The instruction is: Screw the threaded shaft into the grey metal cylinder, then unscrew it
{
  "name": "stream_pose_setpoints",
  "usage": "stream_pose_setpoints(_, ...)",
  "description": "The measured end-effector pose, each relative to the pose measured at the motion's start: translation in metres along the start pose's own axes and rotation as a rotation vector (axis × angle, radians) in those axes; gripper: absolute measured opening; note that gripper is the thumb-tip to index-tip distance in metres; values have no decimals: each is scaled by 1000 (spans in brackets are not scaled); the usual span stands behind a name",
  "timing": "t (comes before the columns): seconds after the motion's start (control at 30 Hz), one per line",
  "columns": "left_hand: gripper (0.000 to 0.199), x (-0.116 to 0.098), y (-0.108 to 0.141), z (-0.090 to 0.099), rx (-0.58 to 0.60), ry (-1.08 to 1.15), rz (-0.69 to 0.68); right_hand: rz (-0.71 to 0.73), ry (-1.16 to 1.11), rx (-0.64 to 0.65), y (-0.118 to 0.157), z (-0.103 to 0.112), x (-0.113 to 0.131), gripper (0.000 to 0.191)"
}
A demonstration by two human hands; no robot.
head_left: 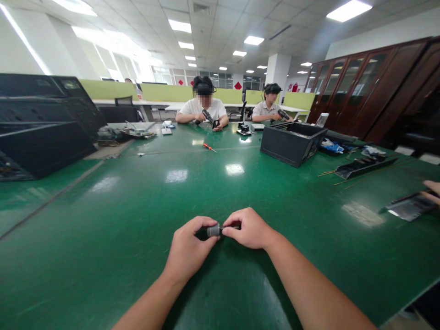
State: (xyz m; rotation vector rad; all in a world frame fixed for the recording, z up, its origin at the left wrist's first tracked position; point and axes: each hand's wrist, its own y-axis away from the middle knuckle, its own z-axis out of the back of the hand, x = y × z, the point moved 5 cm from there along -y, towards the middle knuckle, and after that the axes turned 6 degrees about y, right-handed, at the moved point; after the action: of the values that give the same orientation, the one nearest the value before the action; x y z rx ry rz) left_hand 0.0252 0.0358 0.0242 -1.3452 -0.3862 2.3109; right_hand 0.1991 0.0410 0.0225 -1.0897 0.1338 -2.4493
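Note:
Just above the green table (pixel 192 192), my left hand (pixel 189 247) pinches a small grey cylinder (pixel 213 230) between thumb and fingers. The cylinder lies sideways, with its narrower end pointing right. My right hand (pixel 248 228) closes on a thin dark rod-like piece (pixel 235 227) at that end. The two hands almost meet around these parts. Whether the rod and the cylinder are joined is too small to tell, and so is their exact kind.
An orange-handled screwdriver (pixel 208 147) lies farther up the table. A black case (pixel 292 142) stands right of it, large dark casings (pixel 41 128) at left. Thin rods and a black metal tray (pixel 364 166) are at right, where another person's hand (pixel 433 190) touches a panel (pixel 410 205). Two people sit opposite with drills.

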Motion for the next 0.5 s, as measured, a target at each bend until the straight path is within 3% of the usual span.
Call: stream_pose_setpoints(0.5,17,-2,-1,2,-5,-25,-18,3,11,2,0,0,-1,12)
